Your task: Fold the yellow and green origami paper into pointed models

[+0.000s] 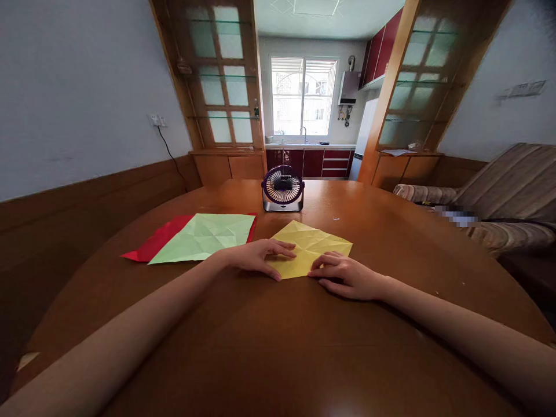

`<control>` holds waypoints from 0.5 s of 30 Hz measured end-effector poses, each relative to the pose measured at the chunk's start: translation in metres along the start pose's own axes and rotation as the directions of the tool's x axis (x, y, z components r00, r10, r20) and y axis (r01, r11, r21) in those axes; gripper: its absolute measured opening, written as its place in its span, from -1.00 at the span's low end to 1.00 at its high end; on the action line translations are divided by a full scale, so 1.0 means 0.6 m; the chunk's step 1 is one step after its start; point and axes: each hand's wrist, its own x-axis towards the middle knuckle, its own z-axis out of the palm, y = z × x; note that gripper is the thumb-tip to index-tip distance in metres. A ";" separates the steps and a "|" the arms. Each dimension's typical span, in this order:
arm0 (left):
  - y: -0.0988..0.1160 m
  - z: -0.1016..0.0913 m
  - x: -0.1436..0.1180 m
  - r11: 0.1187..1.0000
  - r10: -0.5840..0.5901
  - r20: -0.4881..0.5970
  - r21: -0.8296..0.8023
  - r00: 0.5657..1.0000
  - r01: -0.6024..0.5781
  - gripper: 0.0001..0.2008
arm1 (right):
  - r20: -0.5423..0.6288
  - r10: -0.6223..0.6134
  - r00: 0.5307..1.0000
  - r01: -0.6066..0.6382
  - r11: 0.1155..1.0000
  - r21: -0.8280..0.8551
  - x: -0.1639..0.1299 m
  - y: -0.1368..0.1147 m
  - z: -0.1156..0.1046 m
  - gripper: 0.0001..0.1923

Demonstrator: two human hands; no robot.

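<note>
A creased sheet of yellow paper [299,246] lies on the wooden table, its corner nearest me folded up or under so that the near edge looks short. My left hand [263,255] rests at the sheet's left side, fingers apart and stretched over the paper, thumb by the near edge. On the near right edge lies my right hand [343,274], its fingertips touching the paper and the fingers loosely bent. Whether those fingers pinch the edge is hard to see. Left of my hands, creased light green paper [208,234] overlaps red paper [163,237].
A small purple desk fan [283,188] stands beyond the yellow sheet. The round wooden table [278,359] spreads around my arms. At the right is a striped sofa [512,191]. Cabinets with glass shelves [226,75] flank the opening to a kitchen.
</note>
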 end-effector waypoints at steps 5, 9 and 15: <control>0.013 0.003 -0.001 1.000 0.013 -0.015 0.020 1.000 -0.013 -0.41 | 0.007 -0.013 1.000 0.013 1.000 -0.006 0.001 0.001 -0.001 -0.68; 0.034 0.014 0.005 0.999 0.035 -0.075 -0.003 0.997 -0.035 -0.62 | 0.007 -0.009 1.000 0.009 0.999 -0.032 0.002 -0.001 0.000 -0.68; 0.038 0.035 0.016 0.975 0.043 -0.151 0.220 0.988 -0.009 -0.66 | 0.020 -0.011 1.000 0.013 0.996 -0.085 0.002 -0.002 0.003 -0.67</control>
